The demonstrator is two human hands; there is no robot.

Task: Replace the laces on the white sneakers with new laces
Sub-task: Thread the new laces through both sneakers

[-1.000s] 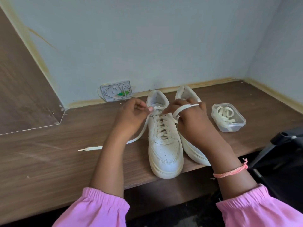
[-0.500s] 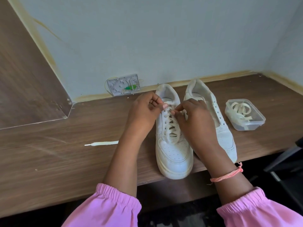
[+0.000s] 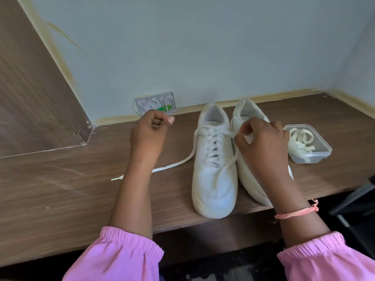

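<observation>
Hands 2, sneakers 2

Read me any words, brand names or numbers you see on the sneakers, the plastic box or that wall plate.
No readable text anywhere.
Sneakers: no visible brand or lettering.
Plastic box: no label.
Wall plate: raised marks, too blurred to read.
</observation>
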